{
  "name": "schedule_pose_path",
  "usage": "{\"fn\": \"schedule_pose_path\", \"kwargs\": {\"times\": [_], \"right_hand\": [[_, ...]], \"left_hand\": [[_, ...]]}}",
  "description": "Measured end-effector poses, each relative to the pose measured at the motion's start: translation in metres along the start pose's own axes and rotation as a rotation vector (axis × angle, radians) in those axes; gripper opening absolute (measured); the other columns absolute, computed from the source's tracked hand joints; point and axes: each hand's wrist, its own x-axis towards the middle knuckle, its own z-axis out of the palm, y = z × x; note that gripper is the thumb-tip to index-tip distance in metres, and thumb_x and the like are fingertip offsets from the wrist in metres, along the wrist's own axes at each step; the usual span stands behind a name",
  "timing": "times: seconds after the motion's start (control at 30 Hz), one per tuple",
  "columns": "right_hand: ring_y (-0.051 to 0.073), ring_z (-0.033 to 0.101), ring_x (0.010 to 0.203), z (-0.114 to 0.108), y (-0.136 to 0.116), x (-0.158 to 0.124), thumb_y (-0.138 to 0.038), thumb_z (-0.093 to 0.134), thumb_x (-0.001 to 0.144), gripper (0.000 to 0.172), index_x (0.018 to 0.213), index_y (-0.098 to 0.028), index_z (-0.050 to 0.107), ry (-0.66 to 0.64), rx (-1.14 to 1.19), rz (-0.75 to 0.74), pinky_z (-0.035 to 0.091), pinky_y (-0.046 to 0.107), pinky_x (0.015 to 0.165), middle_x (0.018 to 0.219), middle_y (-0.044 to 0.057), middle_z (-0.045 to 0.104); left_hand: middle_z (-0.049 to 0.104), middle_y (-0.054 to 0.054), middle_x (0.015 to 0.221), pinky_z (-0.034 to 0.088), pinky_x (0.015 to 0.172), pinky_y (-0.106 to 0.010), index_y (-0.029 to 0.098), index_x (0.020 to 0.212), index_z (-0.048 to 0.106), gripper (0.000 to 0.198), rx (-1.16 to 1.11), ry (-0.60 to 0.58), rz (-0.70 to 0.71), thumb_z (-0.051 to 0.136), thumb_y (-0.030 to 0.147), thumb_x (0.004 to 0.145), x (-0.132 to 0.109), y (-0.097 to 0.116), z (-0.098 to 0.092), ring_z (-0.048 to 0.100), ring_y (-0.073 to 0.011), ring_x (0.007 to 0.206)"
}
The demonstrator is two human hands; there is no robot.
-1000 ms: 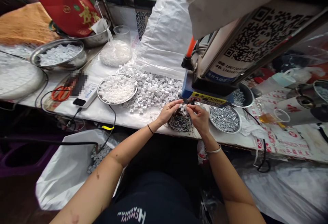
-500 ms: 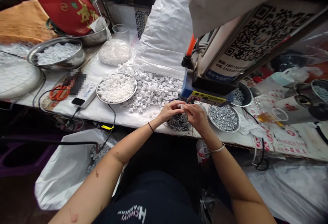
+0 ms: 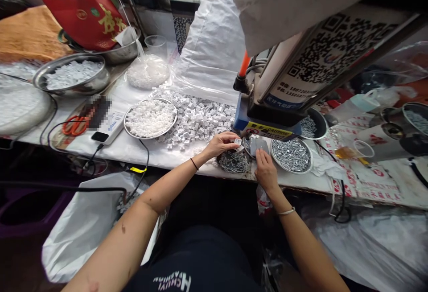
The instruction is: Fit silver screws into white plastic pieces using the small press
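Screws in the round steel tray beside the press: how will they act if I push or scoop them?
Lying loose in a heap, the slim metal screws will probably slide and roll apart when pushed. Being metal, they likely feel heavy for their size. The tray's low rim could let some spill under a hard shove.

My left hand (image 3: 219,146) reaches forward, palm down, with the thumb and fingers pinched together at the tips. My right hand (image 3: 266,170) sits lower and nearer me, just apart from the left, its fingers loosely together and pointing forward. My left forearm (image 3: 167,189) and right forearm (image 3: 301,238) angle inward. A thin dark band (image 3: 194,163) circles my left wrist, and a pale bangle (image 3: 286,212) circles my right.
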Motion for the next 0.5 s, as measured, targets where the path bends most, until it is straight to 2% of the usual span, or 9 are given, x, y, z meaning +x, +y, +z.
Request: {"fn": "schedule_pose_path", "kwargs": {"times": [0.1,0.2,0.3,0.37,0.43,0.5], "right_hand": [[0.030,0.056,0.111,-0.008,-0.002,0.006,-0.003,0.044,0.072,0.046,0.115,-0.008,0.059,-0.027,0.069,0.020,0.047,0.046,0.094,0.119,0.019,0.062],[0.025,0.064,0.093,-0.026,-0.027,0.025,-0.019,0.052,0.080,0.028,0.106,-0.017,0.062,0.036,0.290,0.108,0.052,0.042,0.084,0.101,0.011,0.069],[0.022,0.065,0.086,-0.039,-0.063,0.037,-0.035,0.062,0.078,0.032,0.106,-0.021,0.059,0.118,0.510,0.178,0.053,0.037,0.079,0.101,0.007,0.068],[0.021,0.066,0.081,-0.043,-0.082,0.040,-0.037,0.063,0.077,0.023,0.095,-0.022,0.060,0.121,0.565,0.198,0.053,0.035,0.076,0.091,0.005,0.069],[0.020,0.066,0.074,-0.044,-0.091,0.040,-0.037,0.062,0.078,0.016,0.084,-0.022,0.059,0.098,0.628,0.255,0.052,0.034,0.070,0.080,0.002,0.068],[0.020,0.067,0.070,-0.046,-0.092,0.042,-0.038,0.064,0.075,0.017,0.079,-0.022,0.059,0.079,0.726,0.348,0.052,0.031,0.066,0.075,0.002,0.068]], "left_hand": [[0.060,-0.006,0.097,0.042,0.069,-0.023,0.015,0.087,0.072,0.031,-0.001,-0.038,0.006,0.077,0.032,0.062,0.004,-0.003,-0.002,0.055,-0.0108,0.076],[0.059,-0.006,0.096,0.043,0.070,-0.023,0.016,0.092,0.071,0.033,0.049,-0.081,0.103,0.076,0.034,0.065,0.006,-0.008,-0.004,0.055,-0.0125,0.080],[0.059,-0.007,0.096,0.043,0.079,-0.027,0.017,0.097,0.069,0.030,0.168,-0.082,0.237,0.070,0.035,0.073,0.001,-0.009,-0.005,0.055,-0.0161,0.089],[0.058,-0.008,0.095,0.043,0.084,-0.030,0.017,0.099,0.069,0.029,0.255,-0.095,0.313,0.066,0.036,0.077,-0.006,-0.006,-0.005,0.055,-0.0178,0.092],[0.056,-0.008,0.095,0.043,0.085,-0.031,0.017,0.103,0.067,0.031,0.319,-0.115,0.343,0.061,0.038,0.081,-0.010,-0.001,-0.003,0.054,-0.0185,0.093],[0.055,-0.008,0.094,0.043,0.085,-0.031,0.017,0.104,0.067,0.030,0.364,-0.112,0.315,0.055,0.038,0.085,-0.010,0.006,0.001,0.054,-0.0185,0.092]]}}
